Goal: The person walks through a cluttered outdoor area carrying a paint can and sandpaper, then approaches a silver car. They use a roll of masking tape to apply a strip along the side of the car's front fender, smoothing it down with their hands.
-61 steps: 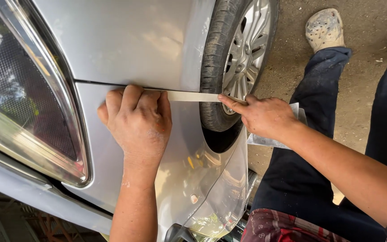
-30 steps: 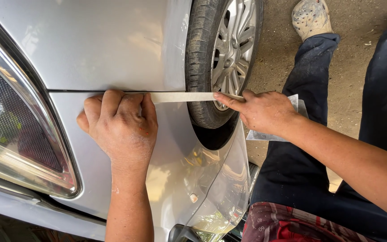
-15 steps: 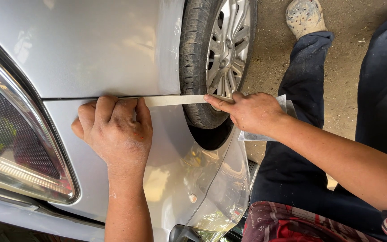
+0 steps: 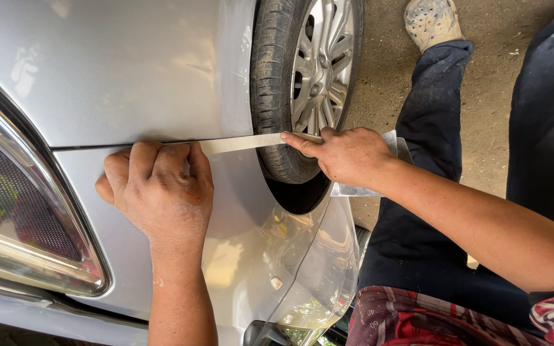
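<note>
A pale strip of masking tape (image 4: 242, 143) runs along the seam (image 4: 84, 146) between two silver car body panels. My left hand (image 4: 161, 192) lies on the panel with its curled fingertips pressing the strip's end onto the seam. My right hand (image 4: 347, 157) is in front of the tyre (image 4: 270, 83). Its thumb and forefinger pinch the other end of the strip and hold it taut. A pale flat object (image 4: 386, 144) shows partly from under that hand; what it is cannot be told.
The alloy wheel (image 4: 318, 70) sits in the arch above my right hand. A headlight (image 4: 14, 211) fills the left edge. My legs in dark trousers (image 4: 444, 128) and a light shoe (image 4: 432, 22) rest on the dirt ground (image 4: 495, 77) at right.
The view has drifted, so the car sits further left and lower in frame. Both hands keep the same hold on the strip along the seam.
</note>
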